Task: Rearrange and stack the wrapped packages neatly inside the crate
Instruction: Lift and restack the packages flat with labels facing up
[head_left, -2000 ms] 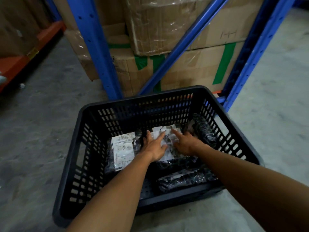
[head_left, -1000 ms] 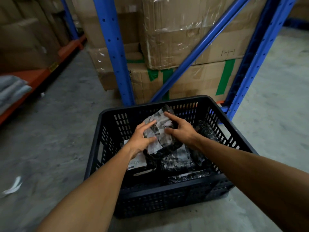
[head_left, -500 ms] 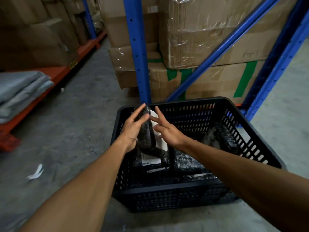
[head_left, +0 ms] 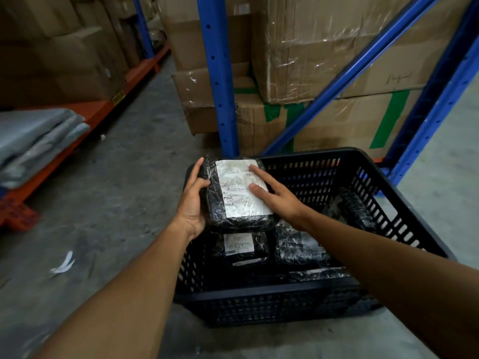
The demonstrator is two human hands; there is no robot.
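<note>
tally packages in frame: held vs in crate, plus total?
Held package, label up, between left hand and right hand: 1
Packages visible in crate: 4 ()
Total: 5; any buried ones can't be seen.

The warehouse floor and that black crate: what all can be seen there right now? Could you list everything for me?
crate: one, black slotted plastic, on the concrete floor by the rack.
held package: one, black wrap with white label, label up, over the crate's left side.
packages in the crate: at least four, black wrap, some with white labels; exact count unclear.
cardboard boxes: several, brown, some with green tape, stacked behind the crate.
rack posts: blue, upright and diagonal.
folded grey material: a pile, on the orange shelf at left.
paper scrap: one, white, on the floor.
left hand: grips the held package's left edge.
right hand: fingers flat on its label.
</note>
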